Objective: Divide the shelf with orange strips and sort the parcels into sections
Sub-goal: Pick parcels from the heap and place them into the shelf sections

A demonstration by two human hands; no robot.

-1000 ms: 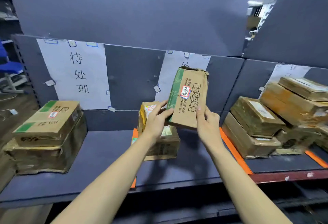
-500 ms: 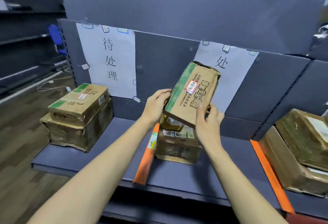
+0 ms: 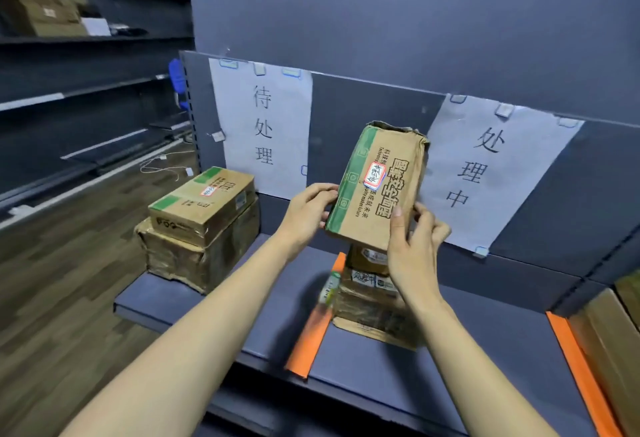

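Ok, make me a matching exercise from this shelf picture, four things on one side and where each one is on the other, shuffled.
Things:
1. held parcel
2. two stacked parcels
3. orange strip
4. sheet reading 处理中

Places:
A. taped to the back panel
B. left section of the shelf
C. flat on the shelf, front to back
D. between the left hand and right hand

Pairs: 1-D, 2-B, 3-C, 4-A

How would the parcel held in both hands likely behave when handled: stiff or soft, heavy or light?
The held parcel probably gives a little: its top edge looks crumpled. It seems light, since the left hand and right hand hold it aloft by its lower end. Plain cardboard likely grips well.
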